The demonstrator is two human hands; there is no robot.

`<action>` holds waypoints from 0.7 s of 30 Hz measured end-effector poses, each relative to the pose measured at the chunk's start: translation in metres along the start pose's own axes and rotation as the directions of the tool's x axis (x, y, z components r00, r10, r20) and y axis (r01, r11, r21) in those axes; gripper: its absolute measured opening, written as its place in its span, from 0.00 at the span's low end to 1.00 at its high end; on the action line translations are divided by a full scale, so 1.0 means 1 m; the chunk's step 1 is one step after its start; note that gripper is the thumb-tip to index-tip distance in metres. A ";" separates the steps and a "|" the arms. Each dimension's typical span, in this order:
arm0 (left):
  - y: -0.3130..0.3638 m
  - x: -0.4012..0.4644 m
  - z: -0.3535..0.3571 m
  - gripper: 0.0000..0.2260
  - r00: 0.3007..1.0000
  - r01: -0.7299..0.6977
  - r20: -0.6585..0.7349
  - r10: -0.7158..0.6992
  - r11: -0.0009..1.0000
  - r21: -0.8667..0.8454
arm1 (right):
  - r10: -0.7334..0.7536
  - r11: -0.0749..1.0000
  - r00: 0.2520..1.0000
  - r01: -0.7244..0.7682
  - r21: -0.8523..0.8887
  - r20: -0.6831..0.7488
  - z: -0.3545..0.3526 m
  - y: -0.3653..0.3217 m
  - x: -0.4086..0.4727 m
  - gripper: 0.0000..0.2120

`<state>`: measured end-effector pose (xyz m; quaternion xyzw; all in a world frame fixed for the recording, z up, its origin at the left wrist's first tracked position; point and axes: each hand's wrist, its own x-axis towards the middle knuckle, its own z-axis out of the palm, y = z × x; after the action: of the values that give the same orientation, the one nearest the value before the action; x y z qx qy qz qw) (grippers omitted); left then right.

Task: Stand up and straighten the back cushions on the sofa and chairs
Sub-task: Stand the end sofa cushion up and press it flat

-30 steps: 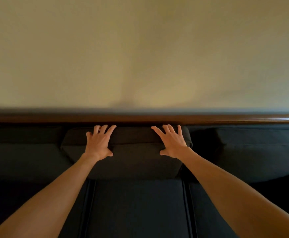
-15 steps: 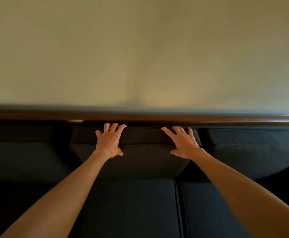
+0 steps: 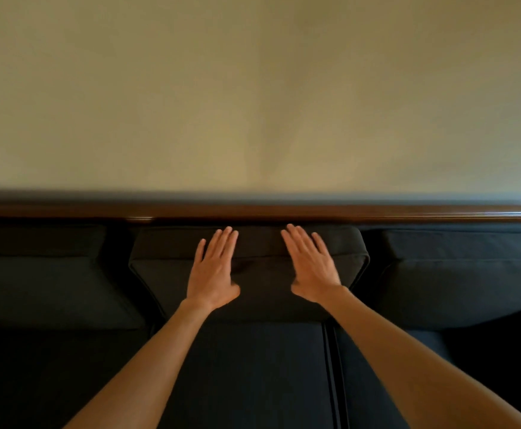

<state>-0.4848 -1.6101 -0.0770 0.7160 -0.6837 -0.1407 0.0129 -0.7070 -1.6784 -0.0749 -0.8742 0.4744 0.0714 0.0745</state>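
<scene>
A dark sofa fills the lower half of the head view. Its middle back cushion (image 3: 262,292) stands upright against the wooden back rail (image 3: 346,212). My left hand (image 3: 212,270) lies flat on the cushion's front face, fingers straight and reaching over its top edge. My right hand (image 3: 312,267) lies flat beside it in the same way. The left back cushion (image 3: 45,280) and the right back cushion (image 3: 457,280) stand on either side, each with a dark gap to the middle one.
Dark seat cushions (image 3: 253,373) lie below the back cushions, with a seam to the right of centre. A plain beige wall (image 3: 253,88) rises behind the wooden rail.
Both hands slid down from the cushion's top edge onto its front face, moved closer together, and their spread fingers straightened. The view shifted slightly along the sofa.
</scene>
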 end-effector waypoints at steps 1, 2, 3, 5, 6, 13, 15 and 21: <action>-0.011 -0.001 -0.002 0.48 1.000 0.024 0.002 -0.024 1.000 0.000 | 0.025 1.000 1.000 -0.025 -0.009 -0.001 0.000 0.015 -0.003 0.56; -0.023 -0.002 -0.005 0.49 0.999 0.051 0.004 -0.051 0.999 0.005 | 0.053 0.999 0.999 -0.053 -0.008 0.002 -0.002 0.029 -0.006 0.55; -0.035 -0.004 -0.009 0.49 0.996 0.085 0.009 -0.085 0.996 0.020 | 0.087 0.996 0.996 -0.087 0.006 0.014 -0.004 0.041 -0.008 0.54; -0.058 -0.009 -0.015 0.50 0.986 0.163 0.030 -0.164 0.985 0.054 | 0.159 0.987 0.986 -0.160 0.032 0.043 -0.006 0.058 -0.013 0.53; -0.067 -0.010 -0.018 0.50 0.977 0.204 0.045 -0.207 0.977 0.064 | 0.188 0.981 0.981 -0.190 0.033 0.056 -0.007 0.063 -0.016 0.53; -0.030 0.000 -0.020 0.50 0.994 0.105 0.044 -0.105 0.994 0.009 | 0.288 0.954 0.953 -0.294 0.061 0.092 -0.002 0.068 -0.022 0.57; -0.019 -0.005 -0.007 0.49 0.996 -0.084 0.031 0.081 0.993 0.085 | 0.285 0.955 0.955 -0.291 0.059 0.083 -0.002 0.071 -0.022 0.56; -0.069 -0.009 -0.002 0.32 0.996 -0.036 -0.075 0.046 0.991 0.132 | 0.331 0.943 0.944 -0.331 0.034 -0.004 -0.001 0.051 -0.022 0.53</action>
<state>-0.4176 -1.5975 -0.0882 0.7060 -0.7050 -0.0673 -0.0046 -0.7617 -1.6879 -0.0732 -0.7812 0.6159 0.0708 0.0734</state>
